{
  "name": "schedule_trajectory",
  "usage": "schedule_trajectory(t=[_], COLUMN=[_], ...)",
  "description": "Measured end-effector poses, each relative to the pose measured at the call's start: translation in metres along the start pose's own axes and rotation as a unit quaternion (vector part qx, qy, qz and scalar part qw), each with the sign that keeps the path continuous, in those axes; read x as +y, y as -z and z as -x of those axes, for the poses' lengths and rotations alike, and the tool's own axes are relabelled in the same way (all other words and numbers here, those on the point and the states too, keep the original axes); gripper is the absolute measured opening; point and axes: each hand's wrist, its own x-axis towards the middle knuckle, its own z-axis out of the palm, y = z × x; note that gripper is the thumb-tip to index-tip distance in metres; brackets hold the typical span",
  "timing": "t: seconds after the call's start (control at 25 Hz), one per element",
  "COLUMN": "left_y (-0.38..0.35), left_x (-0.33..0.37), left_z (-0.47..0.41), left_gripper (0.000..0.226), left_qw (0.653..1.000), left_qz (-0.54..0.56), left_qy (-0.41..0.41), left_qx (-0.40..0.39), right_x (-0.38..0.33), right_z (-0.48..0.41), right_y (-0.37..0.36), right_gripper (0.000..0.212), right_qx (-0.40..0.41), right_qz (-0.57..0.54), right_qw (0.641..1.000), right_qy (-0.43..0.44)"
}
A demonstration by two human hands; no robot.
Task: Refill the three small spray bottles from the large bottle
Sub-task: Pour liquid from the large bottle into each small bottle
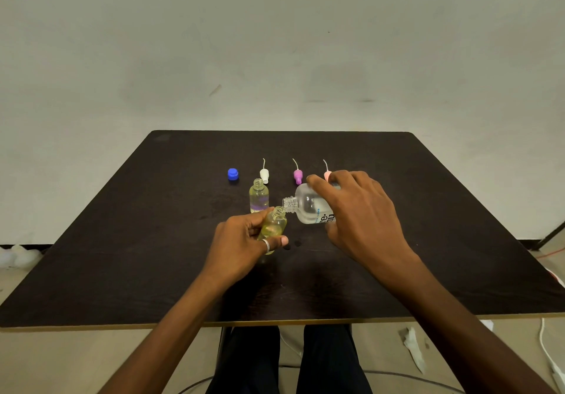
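Head view
Right hand [354, 210]: grasps the large clear bottle [308, 207] from above, tipped on its side, its open neck pointing left and just over the mouth of the small bottle in the other hand.
Left hand [244, 239]: wraps around a small yellowish bottle [273, 225], uncapped and tilted slightly toward the large bottle; a ring [266, 245] is on one finger.
Second small bottle [259, 195]: stands upright on the dark table [122, 241], open, just behind the left hand — some liquid is inside.
Third small bottle: I cannot tell where it is.
Spray heads: white [264, 174], pink-purple [297, 176] and pale pink [327, 175] lie in a row behind the bottles — the last partly hidden by the right hand.
Blue cap [233, 174]: sits alone, left of the white spray head.
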Motion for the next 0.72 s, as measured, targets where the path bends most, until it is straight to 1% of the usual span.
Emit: schedule_trajectory(t=[0.44,0.72], left_y=[0.001,0.0005], left_x=[0.0005,0.0009], left_z=[0.0005,0.0015], left_gripper=[0.055,0.042], left_qw=[1.0,1.0], left_qz=[0.007,0.02], left_qy=[0.002,-0.002], left_qx=[-0.008,0.0], right_x=[-0.0006,-0.0016], right_z=[-0.0005,-0.0005], right_y=[0.0008,0.0021], right_gripper=[0.079,0.077], right_qx=[-0.005,0.0], right_qz=[0.004,-0.001], right_qw=[1.0,1.0], right_qy=[0.002,0.001])
